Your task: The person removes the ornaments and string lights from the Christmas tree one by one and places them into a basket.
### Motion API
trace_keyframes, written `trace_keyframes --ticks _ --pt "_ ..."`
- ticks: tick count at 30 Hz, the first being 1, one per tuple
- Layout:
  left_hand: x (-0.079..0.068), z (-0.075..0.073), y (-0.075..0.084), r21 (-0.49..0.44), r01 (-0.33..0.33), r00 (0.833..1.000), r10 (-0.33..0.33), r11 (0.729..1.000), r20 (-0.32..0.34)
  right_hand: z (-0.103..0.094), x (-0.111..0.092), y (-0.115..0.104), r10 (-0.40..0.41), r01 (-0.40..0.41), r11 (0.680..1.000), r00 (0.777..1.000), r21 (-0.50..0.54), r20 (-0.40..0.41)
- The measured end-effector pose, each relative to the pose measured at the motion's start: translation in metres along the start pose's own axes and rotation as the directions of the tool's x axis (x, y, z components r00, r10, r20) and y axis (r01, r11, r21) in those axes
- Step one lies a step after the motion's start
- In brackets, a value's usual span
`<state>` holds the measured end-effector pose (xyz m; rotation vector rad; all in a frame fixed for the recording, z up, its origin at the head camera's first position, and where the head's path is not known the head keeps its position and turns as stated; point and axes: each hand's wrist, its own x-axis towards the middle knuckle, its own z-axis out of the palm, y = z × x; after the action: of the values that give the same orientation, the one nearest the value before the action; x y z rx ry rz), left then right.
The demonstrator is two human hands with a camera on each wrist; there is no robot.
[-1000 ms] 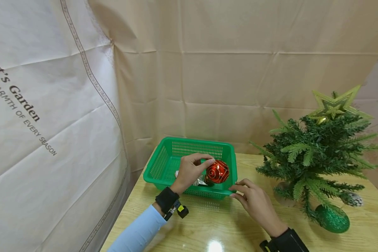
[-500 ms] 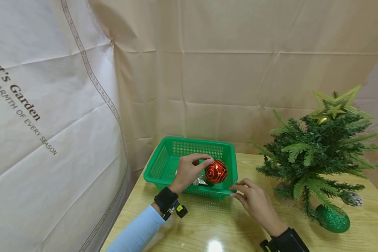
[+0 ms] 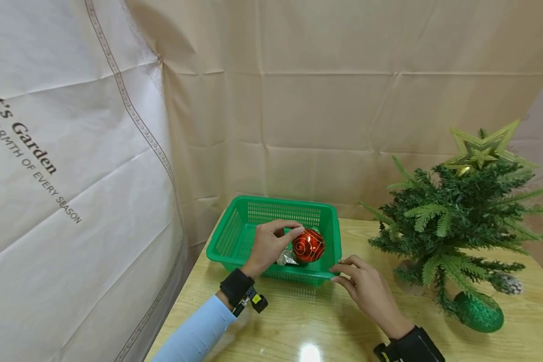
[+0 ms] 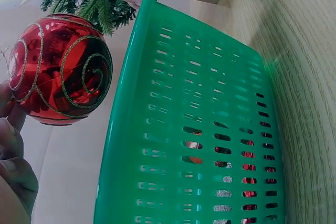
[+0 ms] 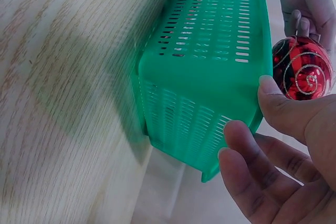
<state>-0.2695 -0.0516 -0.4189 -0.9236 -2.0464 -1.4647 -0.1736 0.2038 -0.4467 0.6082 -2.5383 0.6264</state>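
Observation:
A shiny red Christmas ball (image 3: 308, 246) with gold swirls hangs from my left hand (image 3: 268, 246), pinched at its top between thumb and fingers. In the left wrist view the ball (image 4: 63, 69) is above the rim of the green plastic basket (image 4: 210, 93). At the basket's near right corner, my right hand (image 3: 366, 291) holds the rim. The right wrist view shows that thumb on one side of the rim (image 5: 265, 30) and the fingers on the other. Silvery decorations (image 3: 287, 257) lie in the basket, partly hidden by my left hand.
A small artificial Christmas tree (image 3: 457, 216) stands to the right on the wooden table (image 3: 271, 332). It carries a gold star (image 3: 481, 151), a green glittery ball (image 3: 478, 311) and a frosted pine cone (image 3: 509, 284). Beige cloth (image 3: 321, 110) hangs behind the basket.
My left hand has shifted slightly to the left with the red ball, uncovering something green behind it. The right hand keeps its hold on the basket corner.

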Motion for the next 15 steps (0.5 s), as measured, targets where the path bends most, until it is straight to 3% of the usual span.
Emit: trace_keyframes --ticks 15 --pt "-0.0039 -0.0049 -0.0042 0.008 0.015 1.0 -0.015 1.0 -0.007 -0.0005 -0.0004 -0.0007 -0.005 0.005 1.0 1.0 -0.004 -0.011"
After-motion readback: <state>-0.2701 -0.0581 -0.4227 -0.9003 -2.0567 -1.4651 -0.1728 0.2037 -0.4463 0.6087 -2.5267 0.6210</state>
